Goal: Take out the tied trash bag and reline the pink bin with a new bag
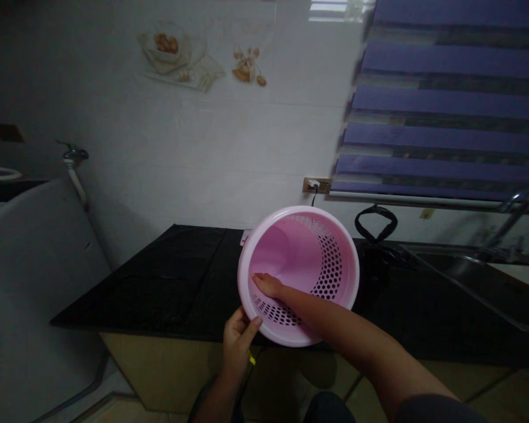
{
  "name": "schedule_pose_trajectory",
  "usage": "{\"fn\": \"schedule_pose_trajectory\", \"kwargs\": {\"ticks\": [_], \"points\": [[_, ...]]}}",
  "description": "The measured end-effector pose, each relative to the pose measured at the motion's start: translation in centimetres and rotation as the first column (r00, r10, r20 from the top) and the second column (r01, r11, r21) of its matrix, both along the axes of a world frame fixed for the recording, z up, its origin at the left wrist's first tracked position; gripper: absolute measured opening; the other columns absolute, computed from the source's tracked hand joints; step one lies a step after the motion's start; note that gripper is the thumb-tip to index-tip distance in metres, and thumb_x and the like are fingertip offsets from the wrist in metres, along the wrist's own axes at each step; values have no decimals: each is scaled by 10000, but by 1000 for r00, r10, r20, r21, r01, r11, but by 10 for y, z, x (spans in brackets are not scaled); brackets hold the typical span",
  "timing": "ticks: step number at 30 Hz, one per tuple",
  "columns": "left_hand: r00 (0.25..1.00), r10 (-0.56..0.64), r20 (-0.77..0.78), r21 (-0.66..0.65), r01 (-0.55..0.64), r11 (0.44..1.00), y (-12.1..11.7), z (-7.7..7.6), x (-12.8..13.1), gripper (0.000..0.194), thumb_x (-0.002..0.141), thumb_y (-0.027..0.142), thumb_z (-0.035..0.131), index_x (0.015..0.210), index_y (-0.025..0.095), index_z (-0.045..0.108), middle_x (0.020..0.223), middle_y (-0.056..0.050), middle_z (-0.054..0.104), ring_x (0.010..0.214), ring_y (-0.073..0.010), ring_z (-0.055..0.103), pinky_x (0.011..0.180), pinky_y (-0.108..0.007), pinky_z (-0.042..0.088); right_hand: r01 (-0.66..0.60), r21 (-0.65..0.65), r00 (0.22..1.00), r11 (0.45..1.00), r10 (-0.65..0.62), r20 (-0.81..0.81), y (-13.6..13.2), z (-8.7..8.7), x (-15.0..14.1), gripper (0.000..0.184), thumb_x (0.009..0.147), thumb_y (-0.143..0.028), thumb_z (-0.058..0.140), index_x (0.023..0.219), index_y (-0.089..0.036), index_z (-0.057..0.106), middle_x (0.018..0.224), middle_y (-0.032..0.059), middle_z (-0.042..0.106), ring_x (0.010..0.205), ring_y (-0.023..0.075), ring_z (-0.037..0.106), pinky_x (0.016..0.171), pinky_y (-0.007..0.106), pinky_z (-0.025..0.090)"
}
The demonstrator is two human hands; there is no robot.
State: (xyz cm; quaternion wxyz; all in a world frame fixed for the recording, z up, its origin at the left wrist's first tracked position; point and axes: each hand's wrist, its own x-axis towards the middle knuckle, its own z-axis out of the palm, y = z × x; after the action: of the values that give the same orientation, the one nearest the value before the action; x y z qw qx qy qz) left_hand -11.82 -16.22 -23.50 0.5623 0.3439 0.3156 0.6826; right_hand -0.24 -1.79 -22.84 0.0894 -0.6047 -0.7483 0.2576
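A pink plastic basket (286,241) with a perforated wall is tilted on the dark counter, its round mouth facing me. My left hand (238,338) grips the lower left of the rim, thumb on the front and fingers behind. My right hand (268,285) reaches inside the basket, against or close to the left inner wall. Its fingers are mostly hidden, and whether it holds anything does not show. The right forearm crosses the basket's lower right rim. A small yellow strip (251,358) shows at my left wrist.
Behind the basket, a plug sits in a wall socket (317,185). A black plastic bag (377,258) stands to the right, before the sink (489,288) and faucet (506,220). At left are a white appliance (35,294) and a wall tap (74,154). The black counter (167,276) has a front edge.
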Motion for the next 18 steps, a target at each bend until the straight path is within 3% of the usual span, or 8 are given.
{"fn": "schedule_pose_trajectory", "kwargs": {"ticks": [7,18], "points": [[998,59,27,-8,-58,998,3,-9,4,470,572,372,850,956,130,728,950,-116,751,896,-258,694,822,-334,533,25,-2,1000,1000,-25,-10,2,-2,-2,696,954,-603,156,1350,-184,545,1343,124,541,1245,226,519,1055,363,369],[992,110,56,-18,-109,994,-1,2,13,527,585,414,838,1011,134,706,970,-114,738,970,-274,671,889,-362,511,-10,7,1000,1000,10,-21,8,-5,-1,703,961,-584,138,1312,-163,579,1314,133,564,1221,222,541,1048,346,373]]}}
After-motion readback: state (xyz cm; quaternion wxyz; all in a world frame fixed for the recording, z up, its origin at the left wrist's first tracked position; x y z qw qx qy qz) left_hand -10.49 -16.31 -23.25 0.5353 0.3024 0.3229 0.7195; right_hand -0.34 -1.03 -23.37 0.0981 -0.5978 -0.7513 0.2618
